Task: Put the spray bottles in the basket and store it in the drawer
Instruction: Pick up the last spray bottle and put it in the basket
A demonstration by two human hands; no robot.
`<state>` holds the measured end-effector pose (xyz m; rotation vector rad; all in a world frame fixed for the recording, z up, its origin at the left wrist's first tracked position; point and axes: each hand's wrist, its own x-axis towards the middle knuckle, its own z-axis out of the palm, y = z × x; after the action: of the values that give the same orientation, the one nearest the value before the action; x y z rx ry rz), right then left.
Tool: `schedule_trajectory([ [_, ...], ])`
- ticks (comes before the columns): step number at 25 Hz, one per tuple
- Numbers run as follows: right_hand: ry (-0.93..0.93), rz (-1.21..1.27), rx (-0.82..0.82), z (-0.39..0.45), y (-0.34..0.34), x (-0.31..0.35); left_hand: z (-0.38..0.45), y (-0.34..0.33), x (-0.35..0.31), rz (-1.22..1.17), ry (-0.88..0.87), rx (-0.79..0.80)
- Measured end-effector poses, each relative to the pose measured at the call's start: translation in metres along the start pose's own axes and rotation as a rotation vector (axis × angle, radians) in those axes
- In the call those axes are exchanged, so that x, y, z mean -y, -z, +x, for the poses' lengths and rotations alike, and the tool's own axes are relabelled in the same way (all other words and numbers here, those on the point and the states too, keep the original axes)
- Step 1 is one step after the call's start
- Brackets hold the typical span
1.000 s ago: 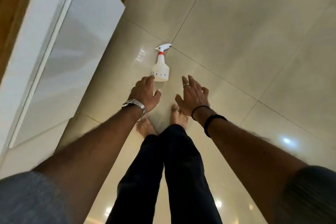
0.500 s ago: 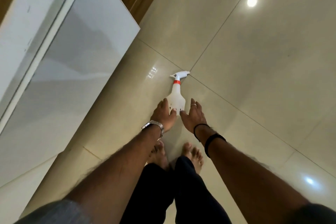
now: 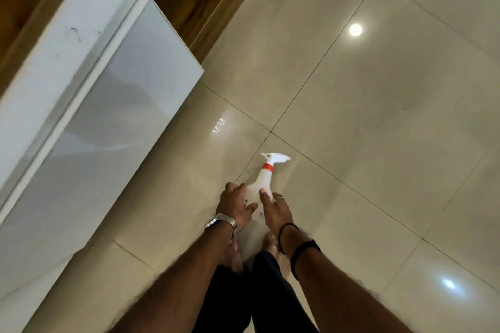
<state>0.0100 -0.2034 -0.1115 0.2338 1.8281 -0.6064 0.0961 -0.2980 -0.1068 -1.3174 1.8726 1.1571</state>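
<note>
Gripping spray bottle [image 3: 260, 184], both hands [image 3: 236, 204]

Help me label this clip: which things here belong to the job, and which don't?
Job: white plastic spray bottle with red collar, left hand and right hand closing a grip around it.
Not job: glossy white cabinet, silver wristwatch, beige tiled floor.

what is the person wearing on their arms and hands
The left hand has a silver metal-link watch at the wrist. The right hand has a thin ring on one finger and two black bands, one thin and one thicker, on the wrist. Both forearms are bare.
</note>
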Motion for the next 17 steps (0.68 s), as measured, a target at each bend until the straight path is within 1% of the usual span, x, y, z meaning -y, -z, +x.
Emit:
schedule_trajectory([
  [2, 0.029, 0.032, -0.063, -0.032, 0.013, 0.005, -0.029, 0.006, -0.01, -0.057, -0.032, -0.017],
  [4, 0.04, 0.007, -0.104, -0.062, 0.026, 0.018, -0.057, 0.018, -0.024, -0.085, -0.054, -0.054],
  [6, 0.075, -0.08, -0.093, -0.093, 0.039, 0.038, -0.086, 0.038, -0.038, -0.113, -0.075, -0.103],
  [8, 0.153, -0.206, -0.084, -0.122, 0.048, 0.06, -0.112, 0.059, -0.051, -0.111, -0.128, -0.154],
  [12, 0.386, -0.365, -0.082, -0.188, 0.054, 0.096, -0.173, 0.108, -0.064, -0.1, -0.2, -0.232],
  [15, 0.578, -0.428, -0.016, -0.253, 0.049, 0.111, -0.237, 0.14, -0.05, -0.177, -0.223, -0.307],
  [17, 0.745, -0.478, 0.044, -0.292, 0.051, 0.102, -0.28, 0.145, -0.034, -0.189, -0.247, -0.262],
])
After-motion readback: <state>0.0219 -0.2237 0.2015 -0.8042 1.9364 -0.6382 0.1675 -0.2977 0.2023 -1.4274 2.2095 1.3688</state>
